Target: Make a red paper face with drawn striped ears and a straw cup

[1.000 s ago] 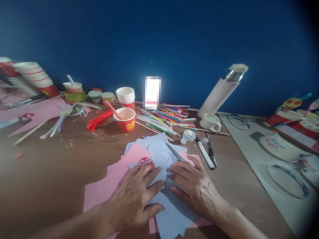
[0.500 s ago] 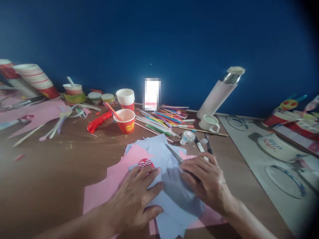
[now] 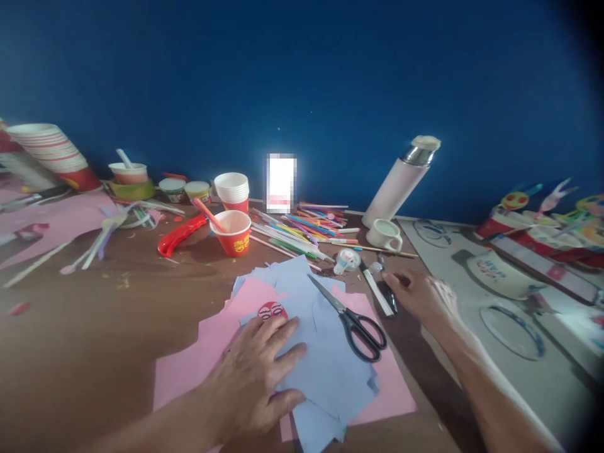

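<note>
Resting spread on layered paper (image 3: 325,384), the left hand (image 3: 262,374) partly covers a red disc (image 3: 272,309); scissors (image 3: 348,316) lie nearby; the half-curled right hand (image 3: 425,298) is at a black pen (image 3: 391,301), grip unclear.

A pale flask (image 3: 394,192) with a silver neck stands at the back of the counter (image 3: 94,333), near the blue wall (image 3: 212,75), a pale mug (image 3: 379,236) just in front of it. Left of the mug, coloured straws (image 3: 302,233) lie in a loose heap. A red paper cup (image 3: 231,243) holds an orange straw (image 3: 207,215) beside a curved red handle (image 3: 182,236); behind the cup stands a short stack of cups (image 3: 231,189).
</note>
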Tool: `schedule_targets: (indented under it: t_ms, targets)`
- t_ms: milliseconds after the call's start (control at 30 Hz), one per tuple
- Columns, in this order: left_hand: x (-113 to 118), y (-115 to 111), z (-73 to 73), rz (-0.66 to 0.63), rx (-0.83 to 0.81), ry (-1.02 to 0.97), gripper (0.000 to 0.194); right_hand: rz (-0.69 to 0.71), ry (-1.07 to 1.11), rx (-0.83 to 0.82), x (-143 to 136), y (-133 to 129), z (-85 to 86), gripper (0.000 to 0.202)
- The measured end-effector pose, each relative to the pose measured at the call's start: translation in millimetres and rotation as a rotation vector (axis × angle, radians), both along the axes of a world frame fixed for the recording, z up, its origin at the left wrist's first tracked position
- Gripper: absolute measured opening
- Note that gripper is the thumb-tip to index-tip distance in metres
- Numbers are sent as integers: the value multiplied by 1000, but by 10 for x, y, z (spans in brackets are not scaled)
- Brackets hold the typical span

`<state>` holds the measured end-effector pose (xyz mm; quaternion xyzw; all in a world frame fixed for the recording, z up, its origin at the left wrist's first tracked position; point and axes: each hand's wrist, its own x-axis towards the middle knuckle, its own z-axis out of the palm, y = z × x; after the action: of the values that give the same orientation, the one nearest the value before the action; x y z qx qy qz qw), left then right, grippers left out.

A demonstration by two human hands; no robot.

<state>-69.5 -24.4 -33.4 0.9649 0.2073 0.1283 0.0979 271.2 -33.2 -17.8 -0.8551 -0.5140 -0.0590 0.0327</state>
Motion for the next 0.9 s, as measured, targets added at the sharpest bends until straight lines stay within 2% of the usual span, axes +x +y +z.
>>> schedule_targets:
  t_ms: [200, 400, 633, 767, 900]
  targets:
    - [-6, 2, 32, -2, -24, 17, 44, 46, 30, 22, -122, 11, 21, 33]
    - [12, 12, 62, -4, -44, -16, 43, 113, -26, -94, -269, 7, 11, 32]
    - [23, 16, 71, -11, -30, -56, 43, 87, -39, -83, -303, -19, 56, 29]
    - [16, 15, 71, -12, -19, -57, 42, 38, 62, 28, -219, -61, 171, 27]
    - [10, 20, 74, -9, -12, -46, 40, 1, 266, 279, -157, -126, 276, 24]
